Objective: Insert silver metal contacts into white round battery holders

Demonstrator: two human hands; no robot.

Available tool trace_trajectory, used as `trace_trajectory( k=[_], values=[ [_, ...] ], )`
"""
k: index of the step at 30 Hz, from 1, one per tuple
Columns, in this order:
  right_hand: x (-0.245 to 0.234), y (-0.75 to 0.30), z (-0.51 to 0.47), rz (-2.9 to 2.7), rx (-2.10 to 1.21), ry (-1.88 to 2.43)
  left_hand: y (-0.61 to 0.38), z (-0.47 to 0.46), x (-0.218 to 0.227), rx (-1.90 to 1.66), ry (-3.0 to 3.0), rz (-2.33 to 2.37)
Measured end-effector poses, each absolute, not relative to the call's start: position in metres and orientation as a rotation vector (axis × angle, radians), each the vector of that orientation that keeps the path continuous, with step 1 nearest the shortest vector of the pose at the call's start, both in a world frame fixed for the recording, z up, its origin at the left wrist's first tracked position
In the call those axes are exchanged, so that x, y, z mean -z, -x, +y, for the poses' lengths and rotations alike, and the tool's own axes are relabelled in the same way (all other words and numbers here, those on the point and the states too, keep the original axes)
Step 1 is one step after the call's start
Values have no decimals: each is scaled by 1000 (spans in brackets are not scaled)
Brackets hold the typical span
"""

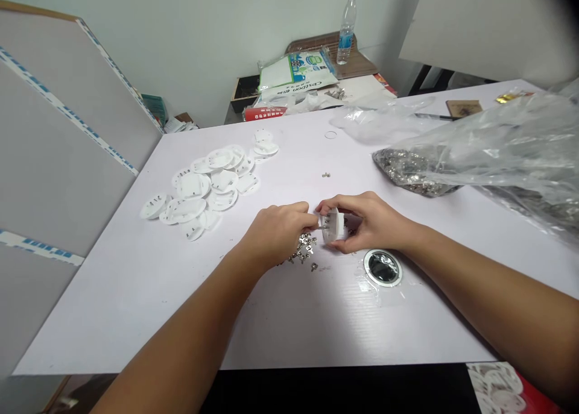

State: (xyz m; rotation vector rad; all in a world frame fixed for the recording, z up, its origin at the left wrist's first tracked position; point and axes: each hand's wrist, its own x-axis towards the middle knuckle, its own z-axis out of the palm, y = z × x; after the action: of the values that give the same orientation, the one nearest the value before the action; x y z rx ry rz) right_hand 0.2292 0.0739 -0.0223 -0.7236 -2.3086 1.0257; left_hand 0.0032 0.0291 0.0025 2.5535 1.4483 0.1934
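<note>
Between thumb and fingers of my right hand (366, 221) is a white round plastic part (332, 226), tipped on edge with its face turned left. Small metal pieces show on that face. My left hand (283, 230) is closed, its fingertips right at the part's face, and a small metal piece seems pinched there, too small to make out. Below the left fingers lies a little heap of small metal pieces (306, 246), with a single metal piece (314, 267) just apart from it. A round dark disc with a silver rim (382, 267) sits by my right wrist.
Many white round parts (212, 185) are piled on the left of the white table (149, 317). A clear plastic bag of metal pieces (416, 170) spreads over the right side. A partition (67, 119) borders the left edge. A water bottle (347, 31) stands at the back.
</note>
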Motion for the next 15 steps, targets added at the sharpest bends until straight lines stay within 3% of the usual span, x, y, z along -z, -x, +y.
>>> trace_trajectory(
  k=[15],
  values=[
    [22,-231,72,-2300,-1063,770,-13,25,5,-296,-2601,1414]
  ],
)
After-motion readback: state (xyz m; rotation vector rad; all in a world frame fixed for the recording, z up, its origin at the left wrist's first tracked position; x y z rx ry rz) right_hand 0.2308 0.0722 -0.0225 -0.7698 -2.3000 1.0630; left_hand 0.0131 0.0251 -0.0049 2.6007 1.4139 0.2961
